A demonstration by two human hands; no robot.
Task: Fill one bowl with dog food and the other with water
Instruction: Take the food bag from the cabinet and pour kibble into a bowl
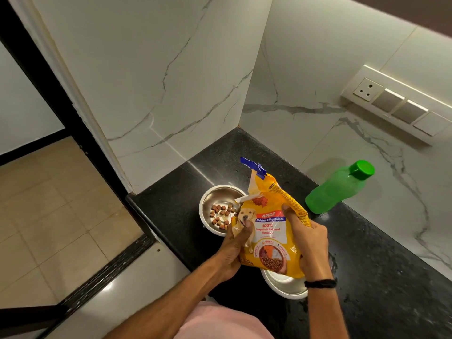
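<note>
I hold a yellow dog food bag [271, 231] tilted over the black counter, its torn blue top up. My left hand [236, 248] grips the bag's left edge by the torn opening. My right hand [307, 238] grips its right side. The opening points at the far steel bowl [208, 204], which holds several brown kibble pieces [220, 215]. A second steel bowl [286, 287] sits nearer to me, mostly hidden under the bag. A green water bottle [335, 189] with its green cap on stands at the right against the wall.
The black granite counter [381, 265] ends in a corner of white marble walls; its left edge drops to a tiled floor. Water droplets lie on the counter at the right. A switch panel [398, 106] is on the right wall.
</note>
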